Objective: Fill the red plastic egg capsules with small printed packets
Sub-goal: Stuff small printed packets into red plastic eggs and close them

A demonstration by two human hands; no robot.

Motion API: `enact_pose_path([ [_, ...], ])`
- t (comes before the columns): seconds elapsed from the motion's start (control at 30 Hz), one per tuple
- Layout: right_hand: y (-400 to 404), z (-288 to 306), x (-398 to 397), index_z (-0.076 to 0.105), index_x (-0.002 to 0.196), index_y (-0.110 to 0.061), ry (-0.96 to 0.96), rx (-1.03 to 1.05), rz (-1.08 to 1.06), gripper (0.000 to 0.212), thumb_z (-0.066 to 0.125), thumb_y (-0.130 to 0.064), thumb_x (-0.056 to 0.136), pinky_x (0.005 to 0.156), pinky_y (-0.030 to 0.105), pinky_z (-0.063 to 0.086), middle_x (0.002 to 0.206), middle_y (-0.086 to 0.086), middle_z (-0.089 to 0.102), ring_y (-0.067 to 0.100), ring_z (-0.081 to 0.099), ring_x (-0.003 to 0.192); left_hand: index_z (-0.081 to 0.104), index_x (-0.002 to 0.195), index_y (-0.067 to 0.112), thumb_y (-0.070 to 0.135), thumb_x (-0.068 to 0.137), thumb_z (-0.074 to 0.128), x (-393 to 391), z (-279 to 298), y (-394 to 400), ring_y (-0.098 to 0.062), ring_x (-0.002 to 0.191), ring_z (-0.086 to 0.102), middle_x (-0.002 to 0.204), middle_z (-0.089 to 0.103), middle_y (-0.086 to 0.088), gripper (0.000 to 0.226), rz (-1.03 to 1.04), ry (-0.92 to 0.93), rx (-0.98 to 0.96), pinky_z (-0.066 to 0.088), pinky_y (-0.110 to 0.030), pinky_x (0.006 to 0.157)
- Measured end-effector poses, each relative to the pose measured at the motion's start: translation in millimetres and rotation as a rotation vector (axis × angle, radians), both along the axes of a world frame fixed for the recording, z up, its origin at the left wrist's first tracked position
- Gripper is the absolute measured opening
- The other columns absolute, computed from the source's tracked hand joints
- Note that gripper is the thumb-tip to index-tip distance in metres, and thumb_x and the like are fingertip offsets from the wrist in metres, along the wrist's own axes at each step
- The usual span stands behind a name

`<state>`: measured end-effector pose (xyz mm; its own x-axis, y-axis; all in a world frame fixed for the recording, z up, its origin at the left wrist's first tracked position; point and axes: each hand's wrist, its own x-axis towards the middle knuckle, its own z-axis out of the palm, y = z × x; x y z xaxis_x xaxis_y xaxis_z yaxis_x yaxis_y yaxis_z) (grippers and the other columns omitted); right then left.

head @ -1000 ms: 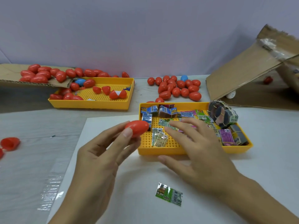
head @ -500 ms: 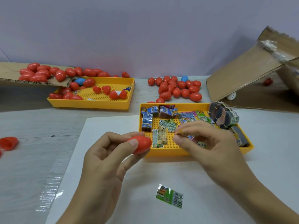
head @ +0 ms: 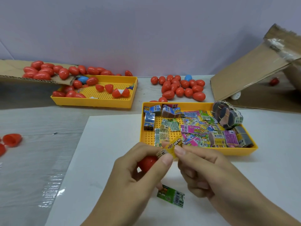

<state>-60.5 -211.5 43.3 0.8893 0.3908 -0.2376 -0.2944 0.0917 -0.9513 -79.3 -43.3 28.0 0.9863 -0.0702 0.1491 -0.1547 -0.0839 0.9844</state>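
Over the white sheet point(head: 101, 160) on the near desk, I had my left hand point(head: 135, 173) closed around a smooth red egg capsule point(head: 147, 162) while pinching a crinkly yellow packet point(head: 171, 147), which my right hand point(head: 208, 173) also gripped at its edge. Its print was too blurred to read. Another glossy green packet point(head: 171, 195) lay flat below my hands. Just beyond, the perforated yellow tray point(head: 195, 151) held loose printed packets; some showed "DINO".

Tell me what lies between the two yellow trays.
Head view: bare grey tabletop between the egg tray and packet tray, apart from two red eggs at the packet tray's far-left corner.
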Motion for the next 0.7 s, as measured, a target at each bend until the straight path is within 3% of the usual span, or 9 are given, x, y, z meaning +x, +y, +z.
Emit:
enact_pose_path([
  [0.23, 0.1, 1.7, 0.6, 0.075, 0.072, -0.027, -0.031, 0.012, -0.050, 0.015, 0.070, -0.040, 0.073, 0.037, 0.013, 0.023, 0.061, -0.001, 0.041, 0.008, 0.028, 0.042, 0.077, 0.078, 0.014, 0.044, 0.067, 0.076, 3.5, -4.5, 4.8, -0.019, 0.054, 0.057, 0.064, 0.063, -0.008, 0.033, 0.072, 0.062, -0.189, 0.047, -0.025, 0.053],
  [0.3, 0.1, -0.2, -0.3, 0.078, 0.081, -0.024, -0.069, 0.005, -0.037, 0.020, 0.075, -0.041, 0.071, 0.038, 0.015, 0.024, 0.060, 0.000, 0.039, 0.008, 0.028, 0.044, 0.077, 0.075, 0.011, 0.044, 0.063, 0.080, 3.2, -5.1, 4.0, -0.020, 0.053, 0.056, 0.063, 0.062, -0.010, 0.035, 0.051, 0.112, -0.255, 0.046, -0.024, 0.051],
  [0.47, 0.0, -6.9, -1.4, 0.079, 0.082, -0.016, -0.141, 0.015, -0.099, 0.034, 0.076, -0.044, 0.063, 0.039, 0.016, 0.024, 0.052, -0.002, 0.030, 0.010, 0.024, 0.043, 0.076, 0.073, 0.006, 0.039, 0.062, 0.081, 0.8, -6.4, 0.2, -0.021, 0.052, 0.054, 0.062, 0.061, -0.014, 0.035, -0.038, 0.213, -0.347, 0.046, -0.023, 0.050],
  [0.57, -1.9, -7.7, 0.2, 0.077, 0.076, -0.012, -0.146, 0.030, -0.172, 0.034, 0.078, -0.041, 0.058, 0.039, 0.015, 0.024, 0.046, -0.003, 0.031, 0.010, 0.023, 0.039, 0.077, 0.079, 0.008, 0.041, 0.061, 0.081, -0.8, -6.6, -2.4, -0.021, 0.054, 0.055, 0.063, 0.062, -0.012, 0.038, -0.052, 0.214, -0.303, 0.046, -0.026, 0.050],
  [0.7, -3.0, -4.3, -1.3, 0.077, 0.071, -0.012, -0.234, -0.053, -0.198, 0.028, 0.083, -0.036, 0.059, 0.039, 0.014, 0.028, 0.044, -0.005, 0.037, 0.006, 0.029, 0.038, 0.079, 0.082, 0.020, 0.049, 0.056, 0.082, -0.1, -5.6, -1.0, -0.018, 0.052, 0.056, 0.062, 0.062, -0.003, 0.040, 0.094, 0.094, -0.186, 0.047, -0.024, 0.052],
])
